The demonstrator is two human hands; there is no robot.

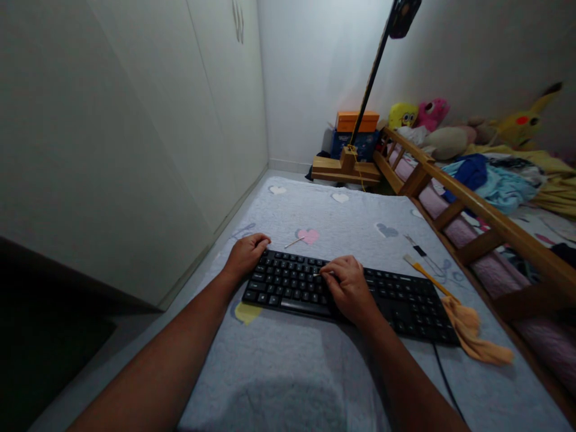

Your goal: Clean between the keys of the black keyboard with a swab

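A black keyboard (pixel 294 279) lies at a slant on the light quilted cover (pixel 288 366) with heart prints. At its far left corner, my left hand (pixel 246 257) is closed on the edge, fingers curled. My right hand (pixel 350 288) rests over the middle keys, pinching a thin white cotton swab (pixel 317 275) whose tip points left among the keys. Most of that swab is hidden by the fingers. A second cotton swab (pixel 294 242) lies on the cover just beyond the keyboard, beside a pink heart.
Right of the keyboard lie an orange cloth (pixel 468 333), a yellow-handled brush (pixel 432 277) and a slim black-and-metal tool (pixel 419 250). A cable (pixel 445 378) runs toward me. A wooden rail (pixel 454 192) borders the right, a white wardrobe (pixel 180 120) the left. A wooden stand (pixel 346 168) is behind.
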